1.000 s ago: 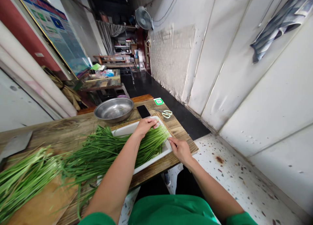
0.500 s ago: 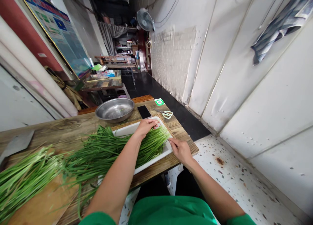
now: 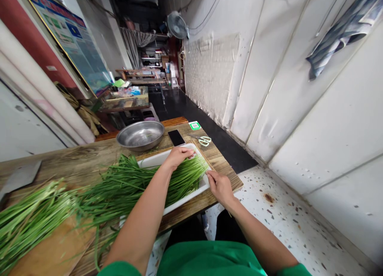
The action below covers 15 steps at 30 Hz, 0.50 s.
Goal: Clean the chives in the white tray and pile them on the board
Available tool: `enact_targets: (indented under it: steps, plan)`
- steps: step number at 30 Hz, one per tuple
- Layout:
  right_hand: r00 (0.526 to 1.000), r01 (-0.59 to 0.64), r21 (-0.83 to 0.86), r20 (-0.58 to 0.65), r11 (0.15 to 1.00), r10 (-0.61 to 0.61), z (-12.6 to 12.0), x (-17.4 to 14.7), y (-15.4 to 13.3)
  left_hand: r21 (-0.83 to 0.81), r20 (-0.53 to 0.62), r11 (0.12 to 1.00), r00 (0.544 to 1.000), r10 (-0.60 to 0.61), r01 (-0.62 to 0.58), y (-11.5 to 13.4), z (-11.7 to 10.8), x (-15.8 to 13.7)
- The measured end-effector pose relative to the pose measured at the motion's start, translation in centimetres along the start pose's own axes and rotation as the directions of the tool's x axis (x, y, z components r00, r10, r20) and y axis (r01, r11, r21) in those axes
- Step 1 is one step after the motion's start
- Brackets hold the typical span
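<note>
A thick bunch of green chives (image 3: 131, 188) lies in and across a white tray (image 3: 182, 199), pale cut ends toward its right end. Over those ends my left hand (image 3: 180, 156) is closed, thumb and fingertips pinched at the stalks. My right hand (image 3: 220, 185) is also closed, its fingers pinched together just by the tray's right edge, close to the pale ends. What sits between the right fingertips is too small to make out. A second heap of chives (image 3: 32, 216) rests at the left on a brown board (image 3: 56, 248).
Beyond the tray stand a steel basin (image 3: 140, 135), a black phone (image 3: 176, 138), scissors (image 3: 204, 140) with pale green handles and a green QR card (image 3: 194, 125). A broad cleaver blade (image 3: 24, 174) lies at the left on the wooden table (image 3: 89, 158). The table's right edge is near my right hand.
Both hands stay almost in place, pinched as before; the right has shifted very slightly. A thin strand now shows below my right wrist.
</note>
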State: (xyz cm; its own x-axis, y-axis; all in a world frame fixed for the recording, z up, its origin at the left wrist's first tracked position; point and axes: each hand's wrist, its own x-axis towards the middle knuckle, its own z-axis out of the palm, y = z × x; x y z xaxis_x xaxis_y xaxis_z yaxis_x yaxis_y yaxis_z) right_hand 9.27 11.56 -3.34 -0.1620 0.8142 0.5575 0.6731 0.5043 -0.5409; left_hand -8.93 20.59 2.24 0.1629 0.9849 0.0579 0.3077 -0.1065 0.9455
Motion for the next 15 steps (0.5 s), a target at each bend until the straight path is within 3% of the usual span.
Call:
enact_targets:
  steps: [4,7,9,12,13,15]
  plan:
    - [1.000,-0.013,-0.026,-0.003,1.000,0.013,-0.1,0.1,-0.3,0.162,0.070,0.987,0.998,0.000,-0.012,0.5,0.0,-0.5]
    - [1.000,-0.008,-0.010,-0.003,1.000,0.008,-0.2,-0.4,-0.6,0.194,0.170,0.980,0.985,0.018,-0.051,0.7,-0.8,-0.5]
    - [1.000,-0.003,0.017,-0.025,1.000,0.004,-0.1,-1.2,-0.9,0.270,0.096,0.961,0.995,0.038,-0.063,0.4,-1.8,-0.2]
    - [0.993,0.050,0.062,-0.115,0.997,-0.042,0.5,-3.3,-1.3,0.566,-0.203,0.823,0.975,0.085,0.046,-0.8,-3.1,0.4]
    - [0.985,0.088,0.070,-0.152,0.994,-0.077,0.8,-4.1,-1.3,0.653,-0.236,0.753,0.967,0.100,0.082,-1.4,-3.3,0.6]
    - [0.966,0.170,0.065,-0.209,0.983,-0.153,1.4,-5.4,-1.3,0.757,-0.145,0.650,0.987,0.072,0.064,-2.5,-3.5,0.9]
